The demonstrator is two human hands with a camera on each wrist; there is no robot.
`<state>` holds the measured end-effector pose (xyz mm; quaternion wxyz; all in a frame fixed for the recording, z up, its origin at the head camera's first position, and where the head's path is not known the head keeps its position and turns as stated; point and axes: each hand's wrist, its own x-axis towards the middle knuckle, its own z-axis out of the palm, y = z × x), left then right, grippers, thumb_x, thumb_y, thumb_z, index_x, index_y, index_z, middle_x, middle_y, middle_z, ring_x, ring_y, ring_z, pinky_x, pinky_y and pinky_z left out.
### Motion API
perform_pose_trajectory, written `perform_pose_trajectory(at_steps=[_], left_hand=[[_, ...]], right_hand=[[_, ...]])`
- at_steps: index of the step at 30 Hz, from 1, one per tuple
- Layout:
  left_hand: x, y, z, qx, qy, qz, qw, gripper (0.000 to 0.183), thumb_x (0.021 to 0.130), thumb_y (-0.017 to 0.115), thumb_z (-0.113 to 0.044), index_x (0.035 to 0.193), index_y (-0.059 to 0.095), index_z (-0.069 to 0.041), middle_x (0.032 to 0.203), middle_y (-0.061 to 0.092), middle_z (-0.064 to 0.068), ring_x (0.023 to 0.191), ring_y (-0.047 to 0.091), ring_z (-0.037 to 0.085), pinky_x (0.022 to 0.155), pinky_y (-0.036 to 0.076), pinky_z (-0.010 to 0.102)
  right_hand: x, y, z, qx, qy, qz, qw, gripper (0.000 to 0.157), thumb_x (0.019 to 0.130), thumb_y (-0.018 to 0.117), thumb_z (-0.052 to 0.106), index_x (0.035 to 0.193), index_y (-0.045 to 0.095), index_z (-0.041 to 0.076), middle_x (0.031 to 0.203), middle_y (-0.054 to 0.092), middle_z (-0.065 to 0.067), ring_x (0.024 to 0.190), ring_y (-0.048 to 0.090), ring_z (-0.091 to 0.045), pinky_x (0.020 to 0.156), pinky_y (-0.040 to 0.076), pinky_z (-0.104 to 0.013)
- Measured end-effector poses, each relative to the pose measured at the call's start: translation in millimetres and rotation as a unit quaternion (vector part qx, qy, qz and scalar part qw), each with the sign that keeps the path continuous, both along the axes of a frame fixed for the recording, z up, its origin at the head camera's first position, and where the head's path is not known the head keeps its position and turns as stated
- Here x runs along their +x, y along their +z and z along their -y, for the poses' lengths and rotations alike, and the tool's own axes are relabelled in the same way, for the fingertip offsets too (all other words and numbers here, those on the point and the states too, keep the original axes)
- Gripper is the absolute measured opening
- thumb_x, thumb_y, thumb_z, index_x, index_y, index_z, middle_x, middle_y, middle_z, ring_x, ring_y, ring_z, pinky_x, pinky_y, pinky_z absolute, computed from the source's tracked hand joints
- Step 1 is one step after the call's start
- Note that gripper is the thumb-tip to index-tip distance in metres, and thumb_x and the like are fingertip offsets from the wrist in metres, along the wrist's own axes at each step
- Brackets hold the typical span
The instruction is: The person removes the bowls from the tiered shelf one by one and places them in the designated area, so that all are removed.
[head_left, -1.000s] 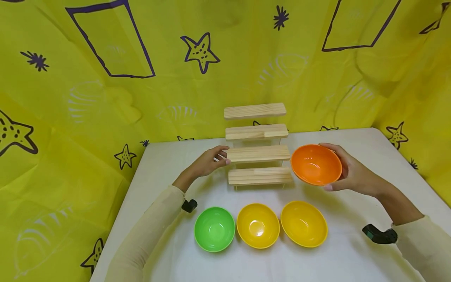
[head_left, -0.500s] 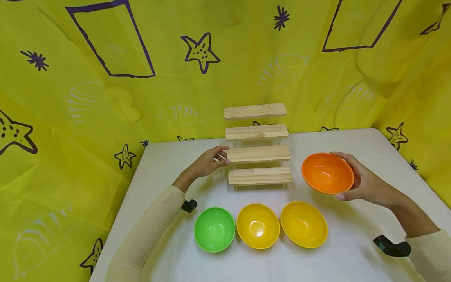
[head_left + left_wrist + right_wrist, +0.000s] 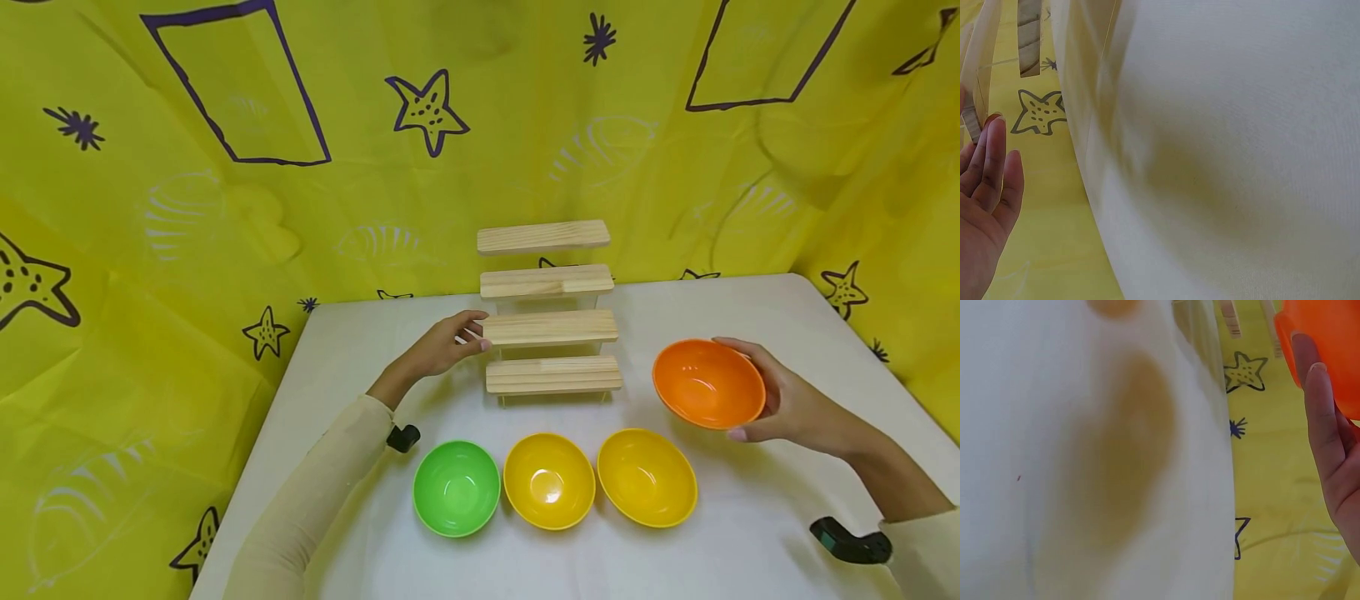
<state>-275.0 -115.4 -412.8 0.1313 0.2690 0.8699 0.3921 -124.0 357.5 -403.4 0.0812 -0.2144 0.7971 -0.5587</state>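
My right hand [image 3: 802,408] grips an orange bowl [image 3: 708,385] by its right side, held above the white table with its hollow tipped toward me. In the right wrist view, the fingers [image 3: 1322,419] lie along the outside of the orange bowl [image 3: 1329,350]. At the tiered wooden stand [image 3: 551,327], my left hand [image 3: 442,343] holds the left end of one step between thumb and fingers. The left wrist view catches that hand [image 3: 988,194] at the stand's edge [image 3: 977,69]. A green bowl [image 3: 457,488] and two yellow bowls [image 3: 550,481] stand in a row in front.
The white table [image 3: 352,333] runs back to a yellow patterned cloth [image 3: 360,192], which also hangs along both sides. Several steps of the stand rise toward the back. The right-hand yellow bowl [image 3: 647,477] sits slightly tilted.
My right hand has drawn the orange bowl away from the stand, to the right and toward me. The left hand, the stand and the row of bowls stay where they were.
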Motion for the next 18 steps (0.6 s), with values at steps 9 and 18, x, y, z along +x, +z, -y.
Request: perform_pose_trajectory(at_steps=[9,18], left_hand=[[0.7,0.6,-1,0.001,0.001,0.001,1.0000,0.058,0.100,0.064,-0.027,0.150,0.043,-0.007,0.130,0.060,0.017,0.119,0.061,0.030,0.099,0.051,0.045],[1.0,0.6,-1,-0.003,0.004,0.002,1.0000,0.059,0.100,0.064,-0.028,0.151,0.042,-0.007,0.131,0.060,0.017,0.119,0.061,0.030,0.099,0.051,0.044]], right_hand=[[8.5,-7.8,-9,-0.003,0.009,0.010,1.000,0.101,0.074,0.070,-0.020,0.157,0.020,0.010,0.142,0.043,0.004,0.114,0.056,-0.005,0.081,0.059,-0.026],[17.6,-9.8,-15,0.017,-0.007,0.025,1.000,0.101,0.075,0.072,-0.017,0.157,0.020,0.010,0.142,0.043,0.005,0.114,0.056,-0.001,0.082,0.059,-0.026]])
